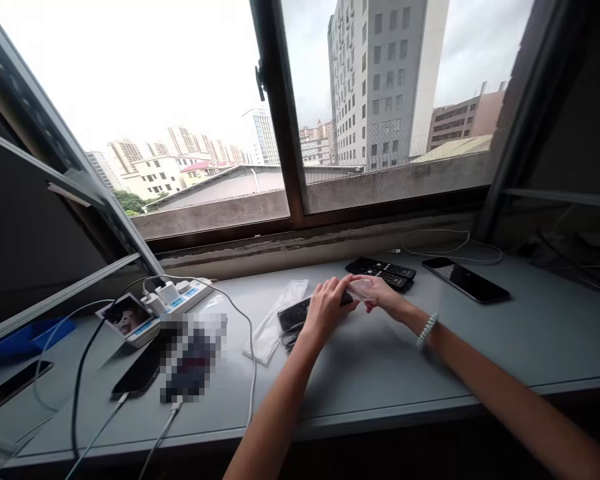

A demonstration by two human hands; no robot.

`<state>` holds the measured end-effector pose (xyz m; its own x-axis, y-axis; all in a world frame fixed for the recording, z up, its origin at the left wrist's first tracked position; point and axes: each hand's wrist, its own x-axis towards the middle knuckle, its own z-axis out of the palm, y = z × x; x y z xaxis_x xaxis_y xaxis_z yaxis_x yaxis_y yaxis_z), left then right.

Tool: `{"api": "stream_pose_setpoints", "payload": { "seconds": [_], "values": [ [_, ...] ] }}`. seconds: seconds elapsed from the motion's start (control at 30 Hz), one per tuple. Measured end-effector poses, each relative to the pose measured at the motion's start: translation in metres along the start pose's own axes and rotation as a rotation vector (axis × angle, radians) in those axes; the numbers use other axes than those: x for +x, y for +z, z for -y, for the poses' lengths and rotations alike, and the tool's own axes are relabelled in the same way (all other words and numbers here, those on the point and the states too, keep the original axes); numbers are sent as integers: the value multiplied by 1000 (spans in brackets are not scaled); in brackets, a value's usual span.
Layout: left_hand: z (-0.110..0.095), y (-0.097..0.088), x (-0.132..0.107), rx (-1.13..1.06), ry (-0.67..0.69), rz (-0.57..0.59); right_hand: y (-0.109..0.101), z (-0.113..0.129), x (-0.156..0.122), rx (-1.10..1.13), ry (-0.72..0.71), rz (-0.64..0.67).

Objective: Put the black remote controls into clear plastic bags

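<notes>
My left hand [327, 303] is closed over what looks like a black remote control [347, 299], its dark end showing past the fingers. Most of it is hidden under the hand. With pinched fingers, my right hand [380, 297] holds a clear plastic sleeve [361, 289] at that end. Left of my left hand, dark wrapped items [293, 316] lie in a small pile, partly covered by my wrist. A flat clear plastic bag [276, 323] rests beside them. Just behind my right hand are several black remotes [383, 270] with buttons.
A smartphone [466, 280] lies at right, near a coiled white cable [460, 243]. At left stand a power strip [190, 300] with chargers, a plugged-in phone [143, 370], and a blurred-out device [193, 367]. Cables cross the desk's [410, 373] front edge. A window runs behind.
</notes>
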<state>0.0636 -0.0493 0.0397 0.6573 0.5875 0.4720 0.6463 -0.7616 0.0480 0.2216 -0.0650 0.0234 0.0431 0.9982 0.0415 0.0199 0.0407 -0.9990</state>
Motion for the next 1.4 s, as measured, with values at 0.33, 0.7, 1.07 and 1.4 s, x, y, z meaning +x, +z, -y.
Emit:
{"api": "stream_pose_setpoints", "payload": {
  "seconds": [0.33,0.7,1.07,1.4],
  "values": [
    [-8,-18,0,92,-88,-90,-19,18,5,286,-219,-266],
    [-71,22,-23,238,172,201,-40,10,4,355,-112,-443],
    [-36,-44,-75,78,-203,-167,-39,-12,11,236,-64,-410],
    [113,-116,-238,242,-1122,-325,-39,-11,3,232,-177,-456]
  ]
}}
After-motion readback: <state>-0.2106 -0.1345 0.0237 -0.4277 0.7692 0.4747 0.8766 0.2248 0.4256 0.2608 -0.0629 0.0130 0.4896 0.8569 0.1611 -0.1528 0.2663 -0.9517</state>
